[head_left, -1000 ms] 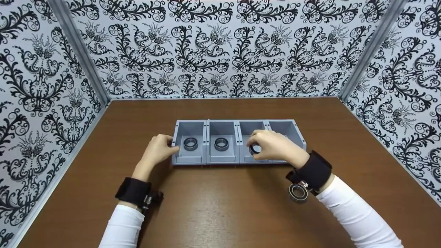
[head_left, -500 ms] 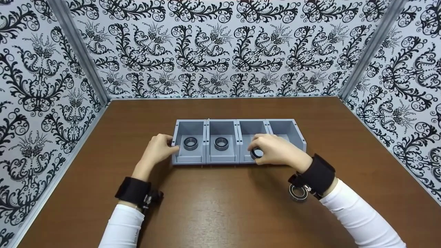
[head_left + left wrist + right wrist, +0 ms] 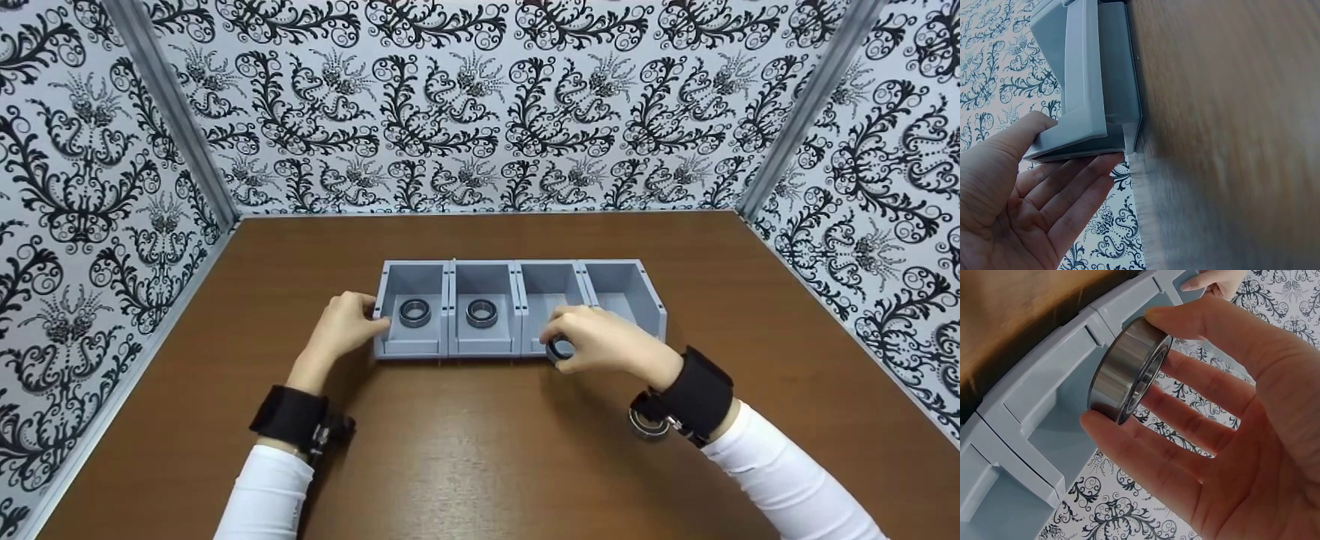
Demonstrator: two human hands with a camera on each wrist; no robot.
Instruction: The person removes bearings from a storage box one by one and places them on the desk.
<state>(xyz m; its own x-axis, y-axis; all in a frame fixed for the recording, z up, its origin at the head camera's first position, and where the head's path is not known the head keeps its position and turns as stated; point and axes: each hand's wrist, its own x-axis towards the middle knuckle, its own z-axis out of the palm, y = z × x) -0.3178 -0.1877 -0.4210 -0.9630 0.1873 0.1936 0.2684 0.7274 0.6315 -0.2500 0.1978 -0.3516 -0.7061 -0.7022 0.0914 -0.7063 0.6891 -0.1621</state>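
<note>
A row of joined grey bins (image 3: 485,346) stands on the table. My left hand (image 3: 346,326) holds its left end, thumb over the side wall (image 3: 1072,132) and fingers along the outside. Between the thumb and fingers of my right hand (image 3: 604,339) is a ball bearing (image 3: 1120,374), a steel ring with a dark edge, tilted. In the head view this bearing overlaps the front lip of the third bin. One more bearing (image 3: 415,324) lies flat in the first bin, and another bearing (image 3: 481,324) in the second.
Another bearing (image 3: 645,435) lies on the brown table (image 3: 465,450) beneath my right wrist, partly covered by the wrist strap (image 3: 694,394). Patterned panels (image 3: 480,112) close off the back and both sides.
My right hand has drawn the bearing back from inside the third bin to its front lip. The wrist now covers more of the bearing on the table. My left hand stays put.
</note>
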